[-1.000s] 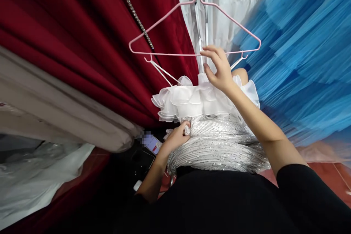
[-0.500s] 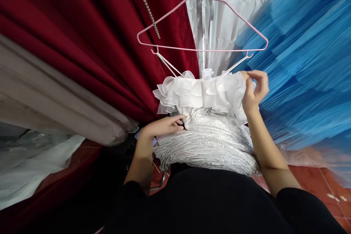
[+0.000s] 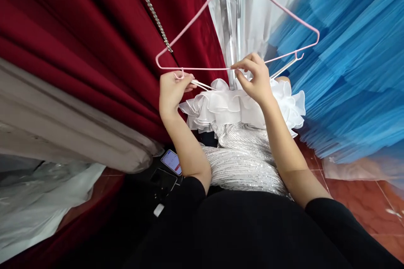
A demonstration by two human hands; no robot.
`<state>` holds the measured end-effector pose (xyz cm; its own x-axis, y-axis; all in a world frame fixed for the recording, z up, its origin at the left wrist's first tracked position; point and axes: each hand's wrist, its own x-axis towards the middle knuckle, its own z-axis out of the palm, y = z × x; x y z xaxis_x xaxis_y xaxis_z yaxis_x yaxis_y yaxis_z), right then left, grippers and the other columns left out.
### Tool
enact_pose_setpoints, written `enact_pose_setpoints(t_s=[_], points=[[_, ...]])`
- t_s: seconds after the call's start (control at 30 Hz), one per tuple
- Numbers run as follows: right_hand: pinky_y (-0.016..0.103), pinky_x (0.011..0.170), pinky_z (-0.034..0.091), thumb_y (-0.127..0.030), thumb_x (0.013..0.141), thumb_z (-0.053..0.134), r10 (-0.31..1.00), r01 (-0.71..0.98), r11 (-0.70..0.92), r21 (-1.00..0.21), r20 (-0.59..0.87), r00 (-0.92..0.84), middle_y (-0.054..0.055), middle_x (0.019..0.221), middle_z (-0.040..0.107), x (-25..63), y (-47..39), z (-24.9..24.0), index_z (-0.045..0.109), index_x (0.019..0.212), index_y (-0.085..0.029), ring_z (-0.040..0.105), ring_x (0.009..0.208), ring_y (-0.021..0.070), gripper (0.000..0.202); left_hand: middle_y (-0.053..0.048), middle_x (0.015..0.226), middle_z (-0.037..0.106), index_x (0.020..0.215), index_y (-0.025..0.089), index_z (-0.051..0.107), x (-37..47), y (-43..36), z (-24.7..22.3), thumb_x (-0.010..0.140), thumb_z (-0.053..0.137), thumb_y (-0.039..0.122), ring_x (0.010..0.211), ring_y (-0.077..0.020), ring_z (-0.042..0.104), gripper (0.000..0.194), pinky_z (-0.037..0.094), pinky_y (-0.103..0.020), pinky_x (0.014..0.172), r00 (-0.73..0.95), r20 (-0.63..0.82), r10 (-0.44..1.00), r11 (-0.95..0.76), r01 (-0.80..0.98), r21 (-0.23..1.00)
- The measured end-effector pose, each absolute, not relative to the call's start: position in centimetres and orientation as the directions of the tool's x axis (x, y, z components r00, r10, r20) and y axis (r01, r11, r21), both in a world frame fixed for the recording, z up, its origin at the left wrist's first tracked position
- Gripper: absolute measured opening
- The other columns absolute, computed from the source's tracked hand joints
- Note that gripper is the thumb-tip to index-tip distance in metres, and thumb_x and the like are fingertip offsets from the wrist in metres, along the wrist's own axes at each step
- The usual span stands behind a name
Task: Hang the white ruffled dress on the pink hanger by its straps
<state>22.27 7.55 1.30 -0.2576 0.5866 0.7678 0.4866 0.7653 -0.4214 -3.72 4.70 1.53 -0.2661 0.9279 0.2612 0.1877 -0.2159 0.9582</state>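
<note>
A pink clothes hanger [image 3: 195,68] hangs in front of me, with small hooks under its lower bar. From it hangs a dress [image 3: 243,168] with silvery sequins and a white ruffled top [image 3: 227,103]. My left hand [image 3: 173,94] is closed at the left hook, pinching the thin white strap [image 3: 202,85] of the dress. Along the middle of the lower bar, my right hand [image 3: 255,77] pinches the hanger between thumb and fingers. The right strap [image 3: 284,68] is looped on the right hook.
Red fabric [image 3: 126,50] and greyish cloth [image 3: 78,113] hang at the left, with a bead chain [image 3: 151,8] before the red. Blue tulle [image 3: 353,67] fills the right. Low at the left lies a phone [image 3: 171,162] with a lit screen. Red tiles [image 3: 350,193] cover the floor.
My left hand has moved up from the sequined bodice to the left strap. My right hand has left the right ruffle for the hanger's bar. The hanger now tilts, its right end higher.
</note>
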Motion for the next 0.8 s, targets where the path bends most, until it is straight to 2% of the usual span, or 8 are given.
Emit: enact_pose_setpoints(t_s=[0.2,0.3,0.37,0.47,0.53,0.63,0.7,0.8], points=[[0.046,0.096,0.047,-0.030,0.095,0.052,0.576,0.432,0.783,-0.448,0.783,-0.233,0.005,0.102,0.056,23.3,4.0,2.7,0.067,0.106,-0.026,0.057,0.101,0.0214,0.020,-0.003,0.075,0.070,0.084,0.013,0.066,-2.3,-0.4,2.6,0.071,0.076,0.018,0.059,-0.0103,0.064,0.017,0.056,-0.021,0.060,-0.357,0.417,0.836,-0.424,0.062,0.903],[0.048,0.101,0.045,-0.034,0.094,0.053,0.583,0.393,0.784,-0.481,0.787,-0.200,0.005,0.105,0.056,23.2,2.8,3.5,0.067,0.107,-0.026,0.058,0.105,0.0220,0.021,-0.002,0.073,0.068,0.092,0.016,0.067,-1.4,-0.5,3.2,0.085,0.066,0.026,0.057,-0.0089,0.061,0.012,0.052,-0.022,0.058,-0.331,0.515,0.791,-0.563,-0.063,0.824],[0.049,0.105,0.043,-0.038,0.093,0.053,0.594,0.364,0.777,-0.513,0.789,-0.156,0.004,0.110,0.058,23.1,2.4,3.2,0.066,0.107,-0.026,0.057,0.112,0.0230,0.022,0.001,0.065,0.060,0.093,0.018,0.068,-0.6,-0.2,3.4,0.092,0.057,0.026,0.051,-0.0066,0.054,0.013,0.047,-0.022,0.055,-0.341,0.565,0.751,-0.632,-0.125,0.764],[0.048,0.106,0.044,-0.047,0.094,0.049,0.654,0.276,0.719,-0.638,0.755,0.043,0.006,0.115,0.058,23.1,3.4,1.6,0.060,0.108,-0.024,0.056,0.118,0.0231,0.029,0.003,0.059,0.049,0.092,0.020,0.068,0.1,0.3,3.3,0.093,0.057,0.021,0.047,-0.0049,0.043,0.011,0.041,-0.022,0.052,-0.352,0.581,0.733,-0.654,-0.132,0.745],[0.047,0.101,0.048,-0.054,0.093,0.042,0.734,0.124,0.641,-0.757,0.652,0.187,0.010,0.119,0.057,23.3,5.2,0.4,0.051,0.114,-0.023,0.058,0.115,0.0228,0.039,0.003,0.059,0.048,0.091,0.020,0.068,0.3,0.3,3.1,0.093,0.057,0.021,0.047,-0.0051,0.039,0.012,0.038,-0.023,0.051,-0.350,0.557,0.753,-0.630,-0.140,0.764],[0.047,0.099,0.050,-0.061,0.095,0.020,0.853,-0.106,0.516,-0.850,0.521,-0.035,0.018,0.130,0.054,23.4,8.2,-0.2,0.038,0.123,-0.018,0.059,0.120,0.0241,0.055,0.003,0.058,0.048,0.090,0.019,0.068,0.4,0.3,2.9,0.092,0.057,0.022,0.046,-0.0053,0.035,0.012,0.034,-0.023,0.048,-0.354,0.504,0.788,-0.589,-0.194,0.785],[0.047,0.100,0.050,-0.064,0.094,0.010,0.821,-0.140,0.526,-0.839,0.544,-0.173,0.018,0.135,0.051,23.3,9.1,0.3,0.033,0.129,-0.018,0.055,0.127,0.0245,0.062,0.003,0.058,0.048,0.092,0.018,0.067,0.5,0.4,2.8,0.091,0.058,0.025,0.045,-0.0054,0.033,0.012,0.033,-0.023,0.047,-0.358,0.471,0.806,-0.564,-0.224,0.795],[0.043,0.098,0.052,-0.072,0.090,0.011,0.773,-0.120,0.588,-0.800,0.600,-0.207,0.015,0.133,0.052,23.1,8.1,1.5,0.033,0.129,-0.022,0.054,0.129,0.0242,0.066,0.003,0.059,0.048,0.095,0.018,0.066,0.8,0.6,2.8,0.092,0.057,0.030,0.045,-0.0059,0.035,0.016,0.036,-0.023,0.047,-0.394,0.460,0.796,-0.572,-0.239,0.785]])
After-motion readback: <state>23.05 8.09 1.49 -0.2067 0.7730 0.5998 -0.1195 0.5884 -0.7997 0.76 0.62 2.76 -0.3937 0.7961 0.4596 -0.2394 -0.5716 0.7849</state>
